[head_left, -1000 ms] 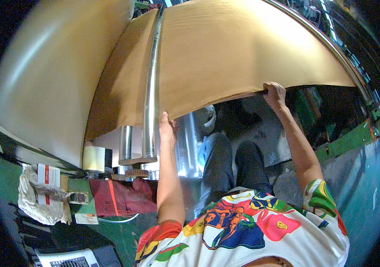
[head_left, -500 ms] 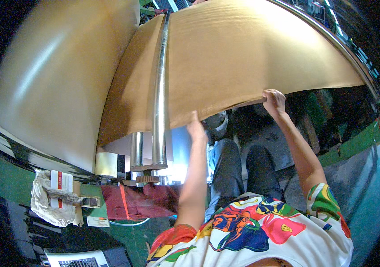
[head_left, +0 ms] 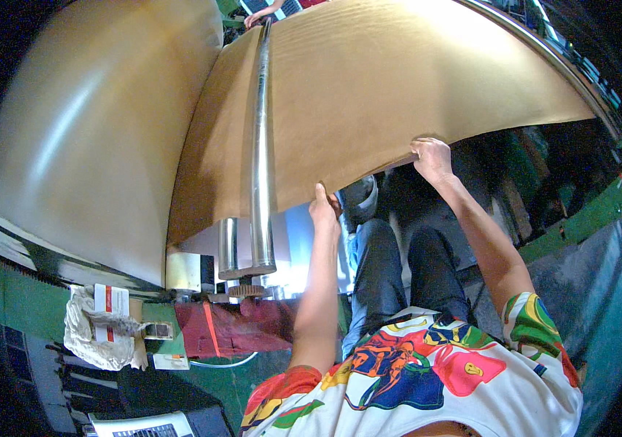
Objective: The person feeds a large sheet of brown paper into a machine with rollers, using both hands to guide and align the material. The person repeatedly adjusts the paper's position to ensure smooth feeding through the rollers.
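Note:
A wide tan sheet (head_left: 354,95), perhaps leather or coated fabric, stretches between a large roller at the left and a bar at the far right. Its near edge hangs toward me. My left hand (head_left: 323,207) grips that edge just right of the steel rollers, thumb on top and fingers curled beneath. Farther right, my right hand (head_left: 433,156) is closed around the same edge, which looks slightly folded there. The fingertips under the sheet are hidden.
A large smooth roller (head_left: 99,131) fills the left. Two steel rollers (head_left: 261,160) end at a toothed gear (head_left: 246,290). Dark red cloth (head_left: 252,324) and a crumpled white rag (head_left: 99,328) lie on the green frame. Another person's hand (head_left: 256,18) is at the far edge.
My right hand has shifted left and slightly up along the sheet's edge, closer to my left hand. Another person's hand and forearm have come into view at the far side.

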The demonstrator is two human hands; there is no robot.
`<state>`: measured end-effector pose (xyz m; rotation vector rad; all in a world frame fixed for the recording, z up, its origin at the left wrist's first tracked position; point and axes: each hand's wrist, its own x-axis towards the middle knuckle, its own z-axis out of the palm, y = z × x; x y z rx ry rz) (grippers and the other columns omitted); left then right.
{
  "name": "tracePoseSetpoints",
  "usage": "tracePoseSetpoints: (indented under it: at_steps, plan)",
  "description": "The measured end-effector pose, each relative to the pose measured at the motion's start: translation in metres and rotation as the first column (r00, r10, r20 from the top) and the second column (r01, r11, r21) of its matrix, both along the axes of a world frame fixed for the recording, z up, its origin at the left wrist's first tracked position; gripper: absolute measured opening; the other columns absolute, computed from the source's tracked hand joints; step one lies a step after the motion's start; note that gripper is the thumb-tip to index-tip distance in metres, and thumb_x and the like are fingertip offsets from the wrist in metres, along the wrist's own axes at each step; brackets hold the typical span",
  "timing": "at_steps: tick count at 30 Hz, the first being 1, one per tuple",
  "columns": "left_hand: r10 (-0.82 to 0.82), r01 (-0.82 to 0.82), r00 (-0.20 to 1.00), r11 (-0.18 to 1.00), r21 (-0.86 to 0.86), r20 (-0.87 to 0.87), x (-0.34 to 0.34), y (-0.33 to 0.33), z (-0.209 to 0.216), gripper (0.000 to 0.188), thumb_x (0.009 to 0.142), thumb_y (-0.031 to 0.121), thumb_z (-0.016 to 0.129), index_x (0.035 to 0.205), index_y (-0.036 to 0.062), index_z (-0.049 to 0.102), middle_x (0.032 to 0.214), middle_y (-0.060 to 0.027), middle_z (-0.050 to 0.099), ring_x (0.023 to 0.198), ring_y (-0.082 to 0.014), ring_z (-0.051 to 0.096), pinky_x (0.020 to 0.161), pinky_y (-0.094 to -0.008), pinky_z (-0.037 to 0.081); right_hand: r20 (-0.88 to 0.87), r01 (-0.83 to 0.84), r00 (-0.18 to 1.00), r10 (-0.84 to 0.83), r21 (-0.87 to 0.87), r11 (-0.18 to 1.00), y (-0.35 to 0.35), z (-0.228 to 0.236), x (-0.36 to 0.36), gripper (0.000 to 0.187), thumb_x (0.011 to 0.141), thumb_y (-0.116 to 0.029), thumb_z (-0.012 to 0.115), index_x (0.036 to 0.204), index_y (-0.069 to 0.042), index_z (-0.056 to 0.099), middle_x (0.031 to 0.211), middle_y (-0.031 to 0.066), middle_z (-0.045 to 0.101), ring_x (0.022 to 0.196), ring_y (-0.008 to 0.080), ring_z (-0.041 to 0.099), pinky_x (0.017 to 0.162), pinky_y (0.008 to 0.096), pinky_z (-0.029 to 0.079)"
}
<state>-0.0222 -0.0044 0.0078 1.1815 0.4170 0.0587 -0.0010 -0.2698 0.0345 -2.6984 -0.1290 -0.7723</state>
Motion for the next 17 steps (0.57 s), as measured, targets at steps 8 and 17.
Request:
tracePoseSetpoints:
  at_steps: [8,17]
  plan:
    - [-0.340,0.347,0.933,0.754,0.558,-0.120,-0.201,0.060,-0.015,0.035,0.089,0.031,0.046,0.066,0.0060,0.053,0.059,0.0006,0.048,0.055,-0.0099,0.044,0.052,-0.0263,0.035,0.130,-0.083,0.988,0.078,0.035,0.996,0.014,-0.004,0.001,0.012,0.056,-0.002,0.058,0.066,-0.008,0.060,0.074,0.0071,0.060,0.079,0.0250,0.059,0.070,0.0354,0.047]
    - [-0.206,0.347,0.935,0.351,0.870,-0.290,-0.457,0.222,-0.144,0.028,0.084,0.032,0.055,0.089,0.0065,0.064,0.073,-0.0075,0.065,0.062,-0.0193,0.060,0.058,-0.0270,0.049,0.060,-0.059,0.997,0.057,0.036,0.998,0.028,-0.011,0.005,0.011,0.060,-0.004,0.058,0.069,-0.009,0.061,0.073,0.0078,0.061,0.077,0.0252,0.060,0.068,0.0365,0.047]
